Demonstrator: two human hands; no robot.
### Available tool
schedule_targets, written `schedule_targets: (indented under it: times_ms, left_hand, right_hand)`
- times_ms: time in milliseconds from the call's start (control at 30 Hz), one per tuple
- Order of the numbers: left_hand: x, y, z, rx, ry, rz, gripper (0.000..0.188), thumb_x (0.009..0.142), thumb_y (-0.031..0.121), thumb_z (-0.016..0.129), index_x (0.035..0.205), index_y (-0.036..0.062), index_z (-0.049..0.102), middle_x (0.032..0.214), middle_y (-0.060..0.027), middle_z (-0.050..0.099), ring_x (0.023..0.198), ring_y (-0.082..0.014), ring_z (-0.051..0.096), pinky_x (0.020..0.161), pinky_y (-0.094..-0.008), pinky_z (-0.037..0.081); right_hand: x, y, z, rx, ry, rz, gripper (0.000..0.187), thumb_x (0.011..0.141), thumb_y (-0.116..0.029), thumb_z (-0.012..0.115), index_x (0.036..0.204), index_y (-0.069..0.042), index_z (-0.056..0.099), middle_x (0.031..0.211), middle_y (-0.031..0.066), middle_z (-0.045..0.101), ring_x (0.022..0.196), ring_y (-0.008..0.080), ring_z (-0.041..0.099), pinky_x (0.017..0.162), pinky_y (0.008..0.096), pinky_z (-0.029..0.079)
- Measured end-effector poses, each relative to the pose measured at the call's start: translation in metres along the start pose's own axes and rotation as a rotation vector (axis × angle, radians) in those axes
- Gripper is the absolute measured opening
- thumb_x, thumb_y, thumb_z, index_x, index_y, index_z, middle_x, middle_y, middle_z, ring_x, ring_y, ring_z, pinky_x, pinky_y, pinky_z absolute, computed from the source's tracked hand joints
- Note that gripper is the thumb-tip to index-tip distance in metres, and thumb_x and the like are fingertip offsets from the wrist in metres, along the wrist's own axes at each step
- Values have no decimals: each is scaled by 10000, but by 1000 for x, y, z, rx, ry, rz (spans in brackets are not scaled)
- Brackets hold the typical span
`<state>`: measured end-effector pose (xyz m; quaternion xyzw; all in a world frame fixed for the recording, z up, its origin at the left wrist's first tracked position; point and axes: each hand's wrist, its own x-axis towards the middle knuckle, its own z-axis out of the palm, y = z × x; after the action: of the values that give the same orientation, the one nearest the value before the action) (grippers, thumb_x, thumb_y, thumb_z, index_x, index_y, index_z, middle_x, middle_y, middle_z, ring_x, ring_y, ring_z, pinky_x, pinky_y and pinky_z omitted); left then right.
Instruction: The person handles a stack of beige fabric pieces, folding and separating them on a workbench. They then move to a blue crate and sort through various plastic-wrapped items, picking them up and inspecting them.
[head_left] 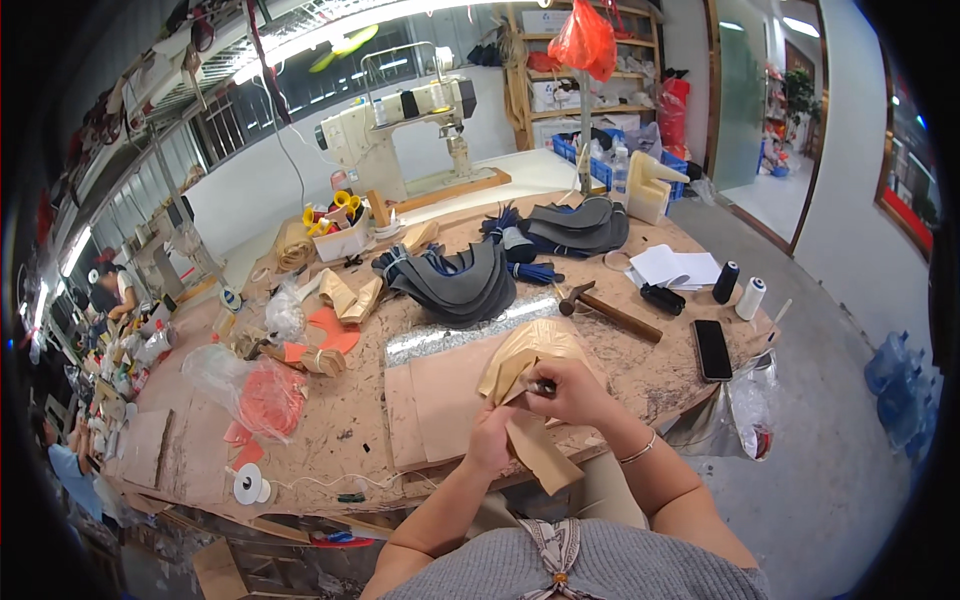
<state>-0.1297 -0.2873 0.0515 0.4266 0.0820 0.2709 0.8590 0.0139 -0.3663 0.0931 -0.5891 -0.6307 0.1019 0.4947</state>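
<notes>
Over the near edge of the worktable, both hands meet at a shiny tan, leather-like piece (535, 345). My left hand (488, 437) is closed on its lower edge, fingers pinched together. A flat tan strip (543, 455) hangs from beside the fingers, past the table edge. Just to the right, my right hand (575, 393) is closed around a small dark metal tool (543, 386) pressed against the piece. The fingers hide most of this tool, so its kind does not show. Beneath lies a pale board (440, 405) with a shiny metal plate (450, 338) behind it.
Bundled grey curved pieces (455, 285) lie beyond the plate. A hammer (610, 312), black phone (711, 350) and thread spools (749, 298) are on the right. Orange pieces in plastic (265, 400) and a white spool (250, 484) lie left. A sewing machine (400, 135) stands behind.
</notes>
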Motion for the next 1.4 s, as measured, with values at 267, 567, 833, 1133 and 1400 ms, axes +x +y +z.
schedule_targets:
  times_ms: [267, 567, 833, 1133, 1400]
  left_hand:
    - [5, -7, -18, -223, 43, -149, 361, 877, 123, 449, 1221, 16, 427, 1079, -121, 561, 917, -228, 607, 787, -374, 529]
    - [24, 7, -17, 192, 158, -25, 422, 816, 105, 642, 1204, 41, 488, 1081, -86, 575, 949, -172, 585, 765, -288, 499]
    - [32, 11, -24, 771, 119, 191, 321, 840, 51, 569, 1152, -3, 518, 1032, -62, 596, 910, -119, 576, 783, -260, 475]
    - [59, 50, -42, 730, 251, 305, 243, 888, 65, 460, 1091, 5, 580, 948, -55, 638, 865, -94, 567, 776, -243, 448]
    - [66, 128, -20, 1107, 372, 612, 214, 886, 80, 480, 1068, 21, 576, 930, -99, 647, 849, -168, 607, 762, -277, 457]
  right_hand:
    - [-4, -5, 12, -296, 75, -137, 213, 592, -72, 711, 768, -45, 595, 1132, 92, 579, 942, 273, 582, 777, 331, 487]
    - [-15, 4, 4, -131, -278, -71, 222, 572, -139, 713, 761, -50, 636, 1435, 83, 344, 1183, 322, 445, 902, 354, 436]
    - [-21, -1, 6, -273, -79, -211, 224, 570, -107, 730, 754, -67, 608, 1352, 116, 429, 1046, 318, 516, 848, 362, 456]
    - [-86, 26, -2, -123, -336, 61, 276, 640, -103, 709, 849, -70, 533, 726, 101, 606, 695, 305, 605, 616, 382, 482]
    - [-190, 27, -86, -430, -502, 497, 215, 642, -146, 681, 823, -72, 592, 727, 139, 625, 696, 326, 618, 623, 389, 487]
